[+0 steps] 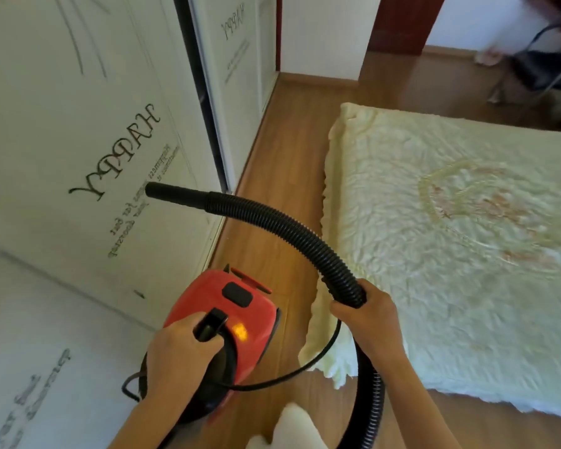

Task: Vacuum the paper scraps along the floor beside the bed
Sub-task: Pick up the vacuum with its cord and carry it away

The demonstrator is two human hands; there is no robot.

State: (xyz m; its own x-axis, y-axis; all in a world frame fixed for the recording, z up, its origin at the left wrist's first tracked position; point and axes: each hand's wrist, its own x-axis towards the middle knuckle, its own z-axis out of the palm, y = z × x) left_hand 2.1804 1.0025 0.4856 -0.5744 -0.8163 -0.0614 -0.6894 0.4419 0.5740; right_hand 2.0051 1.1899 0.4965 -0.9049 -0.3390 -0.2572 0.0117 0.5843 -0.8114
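Note:
A small red vacuum cleaner hangs low over the wooden floor, carried by its black handle, which my left hand grips. My right hand grips the black ribbed hose. The hose arcs up and to the left, and its smooth nozzle end points at the wardrobe, raised off the floor. A thin black cord loops between the vacuum and the bed. I can make out no paper scraps on the strip of floor between wardrobe and bed.
The bed with a pale yellow cover fills the right side. White sliding wardrobe doors printed with "HAPPY" line the left. A doorway with a dark red frame and a chair lie beyond the bed.

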